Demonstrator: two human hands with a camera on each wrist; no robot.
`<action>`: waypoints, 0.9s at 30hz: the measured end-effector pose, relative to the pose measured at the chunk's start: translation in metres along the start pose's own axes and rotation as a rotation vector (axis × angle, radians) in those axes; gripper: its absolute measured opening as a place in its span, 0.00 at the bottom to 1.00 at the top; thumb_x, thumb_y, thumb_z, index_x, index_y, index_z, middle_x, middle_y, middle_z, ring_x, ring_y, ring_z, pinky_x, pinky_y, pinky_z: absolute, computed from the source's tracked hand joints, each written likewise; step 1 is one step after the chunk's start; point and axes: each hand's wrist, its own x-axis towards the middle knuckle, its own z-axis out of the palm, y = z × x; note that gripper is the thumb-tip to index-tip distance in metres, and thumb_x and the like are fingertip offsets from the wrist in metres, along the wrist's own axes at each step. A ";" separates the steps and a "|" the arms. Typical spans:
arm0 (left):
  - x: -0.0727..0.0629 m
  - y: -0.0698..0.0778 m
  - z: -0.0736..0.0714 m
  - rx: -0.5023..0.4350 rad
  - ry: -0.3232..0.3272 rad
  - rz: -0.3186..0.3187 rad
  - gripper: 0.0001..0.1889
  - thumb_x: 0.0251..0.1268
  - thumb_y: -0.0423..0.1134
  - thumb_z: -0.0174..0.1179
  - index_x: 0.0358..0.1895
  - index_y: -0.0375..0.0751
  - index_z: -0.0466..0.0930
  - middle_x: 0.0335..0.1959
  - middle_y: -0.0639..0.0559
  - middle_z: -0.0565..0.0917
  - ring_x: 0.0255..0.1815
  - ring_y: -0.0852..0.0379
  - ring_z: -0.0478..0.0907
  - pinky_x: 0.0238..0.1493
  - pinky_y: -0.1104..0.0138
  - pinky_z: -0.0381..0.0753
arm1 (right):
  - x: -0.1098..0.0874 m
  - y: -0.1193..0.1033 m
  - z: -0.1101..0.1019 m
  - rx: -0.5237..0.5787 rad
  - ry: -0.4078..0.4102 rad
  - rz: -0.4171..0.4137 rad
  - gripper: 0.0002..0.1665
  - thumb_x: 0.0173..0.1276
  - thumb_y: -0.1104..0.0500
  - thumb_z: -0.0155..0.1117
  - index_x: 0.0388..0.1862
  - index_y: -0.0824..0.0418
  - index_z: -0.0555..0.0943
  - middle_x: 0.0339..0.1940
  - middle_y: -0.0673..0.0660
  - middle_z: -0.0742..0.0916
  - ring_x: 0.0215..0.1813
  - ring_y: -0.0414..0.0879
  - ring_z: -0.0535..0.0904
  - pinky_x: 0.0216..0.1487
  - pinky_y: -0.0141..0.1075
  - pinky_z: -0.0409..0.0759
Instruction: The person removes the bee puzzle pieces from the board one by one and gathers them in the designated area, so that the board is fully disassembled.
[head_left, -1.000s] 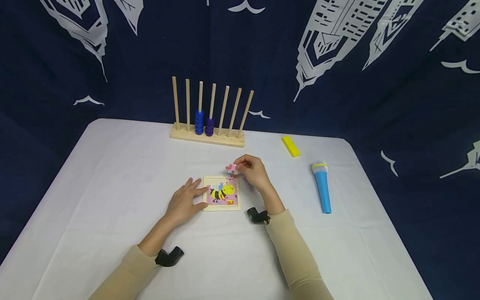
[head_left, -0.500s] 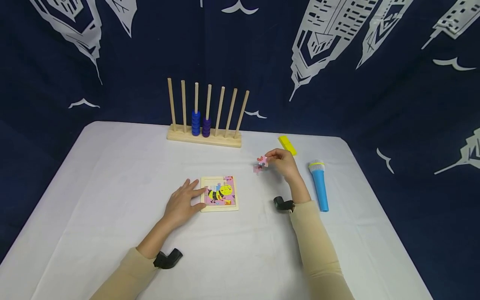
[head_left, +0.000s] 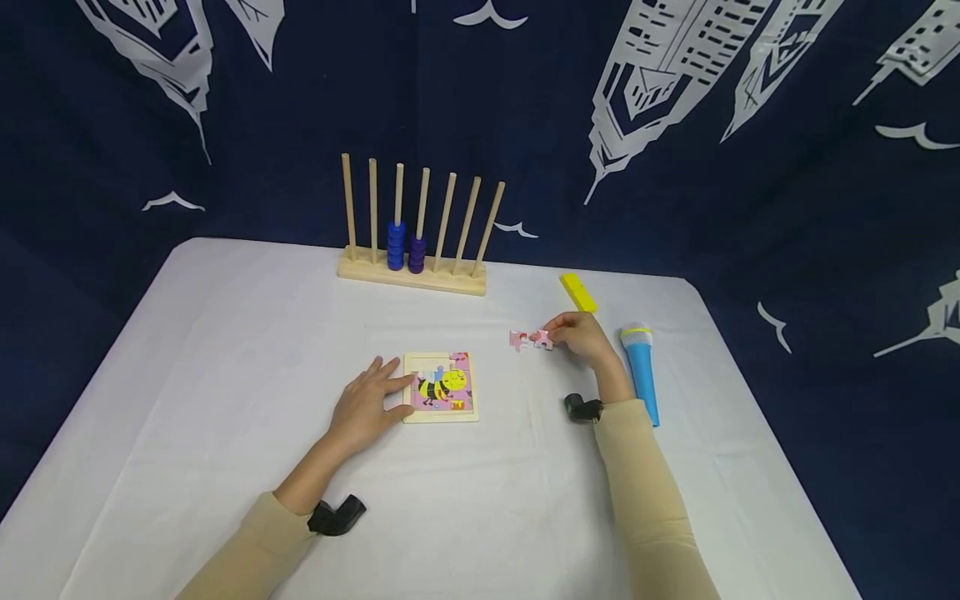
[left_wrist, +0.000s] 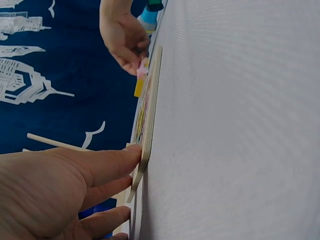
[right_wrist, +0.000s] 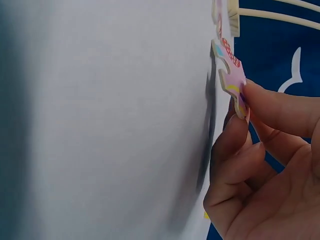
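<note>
Pink and dotted red colour the jigsaw piece (right_wrist: pixel 233 79) the right hand (head_left: pixel 582 335) pinches, left hand (head_left: pixel 365 405) spread

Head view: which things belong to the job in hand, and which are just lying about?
In use:
puzzle board, touched by the left hand
puzzle piece, pinched by the right hand
loose piece beside it

Apparently lying about:
peg rack
blue beads
purple beads
yellow block
microphone
</note>
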 end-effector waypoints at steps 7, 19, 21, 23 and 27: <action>0.001 0.001 0.001 0.005 0.002 0.002 0.27 0.58 0.37 0.69 0.62 0.37 0.77 0.74 0.35 0.63 0.78 0.34 0.49 0.73 0.37 0.50 | 0.000 0.001 0.000 -0.048 -0.016 -0.007 0.11 0.68 0.65 0.58 0.47 0.66 0.82 0.37 0.55 0.82 0.39 0.48 0.71 0.42 0.33 0.70; 0.001 0.000 0.002 0.003 -0.007 -0.012 0.27 0.58 0.38 0.68 0.62 0.38 0.77 0.74 0.35 0.62 0.78 0.35 0.48 0.73 0.37 0.49 | -0.002 -0.001 0.003 -0.078 0.032 -0.066 0.11 0.68 0.66 0.60 0.47 0.66 0.82 0.40 0.60 0.84 0.39 0.49 0.74 0.43 0.32 0.74; 0.001 0.000 0.002 0.003 -0.006 -0.011 0.27 0.58 0.38 0.68 0.62 0.38 0.77 0.74 0.35 0.63 0.78 0.35 0.48 0.73 0.37 0.49 | -0.003 -0.002 0.003 -0.073 0.044 -0.069 0.11 0.68 0.66 0.59 0.48 0.65 0.82 0.40 0.61 0.84 0.40 0.51 0.74 0.44 0.34 0.74; 0.001 0.000 0.002 0.005 -0.004 -0.008 0.27 0.58 0.38 0.69 0.62 0.38 0.78 0.74 0.35 0.63 0.78 0.34 0.48 0.73 0.37 0.49 | -0.004 -0.003 0.003 -0.069 0.051 -0.074 0.11 0.69 0.65 0.59 0.48 0.65 0.82 0.42 0.62 0.84 0.41 0.51 0.75 0.44 0.34 0.74; 0.001 0.000 0.001 0.008 -0.001 -0.006 0.27 0.58 0.37 0.68 0.62 0.38 0.78 0.74 0.35 0.63 0.78 0.34 0.49 0.73 0.37 0.49 | -0.005 -0.006 0.004 -0.043 0.069 -0.098 0.12 0.70 0.64 0.58 0.50 0.66 0.81 0.46 0.63 0.84 0.42 0.50 0.76 0.45 0.31 0.76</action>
